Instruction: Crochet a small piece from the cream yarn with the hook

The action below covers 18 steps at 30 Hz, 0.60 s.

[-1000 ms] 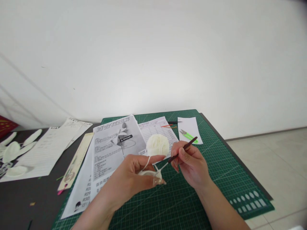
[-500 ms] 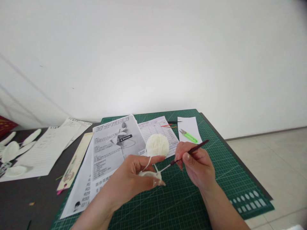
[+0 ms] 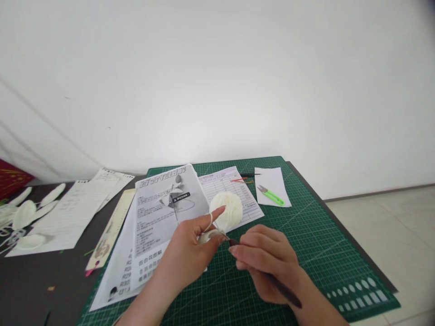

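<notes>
Head view, from the left: smooth, flat white petal-shaped pieces (image 3: 24, 215) are lying in a cluster, partly overlapping ruled white paper sheets (image 3: 76, 210). Next, a cream, stiff-looking strip with a pink tassel (image 3: 110, 224) is slanting beside overlapping white printed sheets with a grey flower picture (image 3: 163, 217). Above their lower right part, the left hand (image 3: 192, 246) is pinching a small, curved white yarn piece (image 3: 207, 236) between thumb and fingers, its index finger extending with a strand looping over it. Behind, a round, fuzzy cream-white yarn ball (image 3: 231, 206) is resting on a table-printed sheet. The right hand's (image 3: 268, 258) fingers are closing around a slim crochet hook with a dark, tapered handle (image 3: 285, 290), its thin shaft reaching the piece. Beyond, bright green snips with metal blades (image 3: 272, 195) are lying on a white paper slip (image 3: 269, 176), over a gridded green cutting mat (image 3: 322, 244).
</notes>
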Each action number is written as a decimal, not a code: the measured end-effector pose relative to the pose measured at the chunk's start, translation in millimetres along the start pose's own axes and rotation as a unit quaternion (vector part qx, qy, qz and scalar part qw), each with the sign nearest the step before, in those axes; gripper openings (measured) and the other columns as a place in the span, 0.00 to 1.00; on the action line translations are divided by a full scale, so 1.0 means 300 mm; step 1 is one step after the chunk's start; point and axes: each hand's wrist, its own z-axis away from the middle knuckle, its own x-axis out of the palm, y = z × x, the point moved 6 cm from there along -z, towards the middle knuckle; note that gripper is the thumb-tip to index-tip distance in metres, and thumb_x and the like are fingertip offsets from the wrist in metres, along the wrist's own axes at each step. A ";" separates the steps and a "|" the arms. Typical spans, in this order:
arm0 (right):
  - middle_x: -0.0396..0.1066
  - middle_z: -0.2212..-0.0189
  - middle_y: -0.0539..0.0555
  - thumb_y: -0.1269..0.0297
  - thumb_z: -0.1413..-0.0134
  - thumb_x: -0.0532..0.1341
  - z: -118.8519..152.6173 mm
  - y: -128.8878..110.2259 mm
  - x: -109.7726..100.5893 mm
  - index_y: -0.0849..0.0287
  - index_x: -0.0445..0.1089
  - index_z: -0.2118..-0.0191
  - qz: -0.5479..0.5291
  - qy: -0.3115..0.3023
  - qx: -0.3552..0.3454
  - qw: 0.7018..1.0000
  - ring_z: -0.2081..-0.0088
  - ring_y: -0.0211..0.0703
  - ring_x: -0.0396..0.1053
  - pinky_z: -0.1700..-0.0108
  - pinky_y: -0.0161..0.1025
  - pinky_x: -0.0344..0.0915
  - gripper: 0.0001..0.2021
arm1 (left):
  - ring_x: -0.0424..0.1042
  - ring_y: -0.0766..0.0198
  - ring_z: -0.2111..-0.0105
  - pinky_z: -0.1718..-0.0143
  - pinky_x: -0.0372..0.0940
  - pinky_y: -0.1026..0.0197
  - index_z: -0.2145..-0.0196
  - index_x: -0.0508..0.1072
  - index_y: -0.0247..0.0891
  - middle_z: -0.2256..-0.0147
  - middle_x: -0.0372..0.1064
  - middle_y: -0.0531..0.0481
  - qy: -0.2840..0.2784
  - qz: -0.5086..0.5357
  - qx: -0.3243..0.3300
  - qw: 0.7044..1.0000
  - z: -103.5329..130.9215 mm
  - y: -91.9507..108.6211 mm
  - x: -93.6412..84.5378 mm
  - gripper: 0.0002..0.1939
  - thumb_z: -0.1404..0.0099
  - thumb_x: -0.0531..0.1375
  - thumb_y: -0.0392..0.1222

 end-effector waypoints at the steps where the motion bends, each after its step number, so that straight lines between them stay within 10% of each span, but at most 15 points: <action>1: 0.75 0.72 0.57 0.76 0.45 0.57 0.005 -0.008 0.014 0.64 0.70 0.58 0.032 -0.012 -0.028 0.999 0.73 0.42 0.70 0.73 0.39 0.69 0.10 | 0.66 0.60 0.78 0.72 0.61 0.61 0.52 0.78 0.39 0.79 0.75 0.52 0.019 0.000 0.012 1.000 0.001 0.005 -0.003 0.22 0.47 0.65 0.37; 11: 0.78 0.71 0.59 0.77 0.42 0.54 0.020 -0.015 0.014 0.70 0.70 0.54 0.077 0.030 -0.090 0.993 0.67 0.43 0.75 0.63 0.39 0.75 0.13 | 0.74 0.53 0.62 0.51 0.62 0.55 0.54 0.79 0.41 0.67 0.80 0.50 0.024 0.043 0.044 0.998 0.012 0.021 -0.007 0.19 0.45 0.65 0.37; 18: 0.79 0.72 0.59 0.72 0.39 0.52 0.020 -0.021 0.020 0.69 0.68 0.50 0.089 0.018 -0.115 0.989 0.70 0.45 0.76 0.67 0.41 0.77 0.15 | 0.73 0.56 0.65 0.55 0.63 0.56 0.59 0.81 0.43 0.71 0.77 0.52 0.067 0.109 0.043 0.991 0.012 0.005 -0.025 0.17 0.48 0.66 0.35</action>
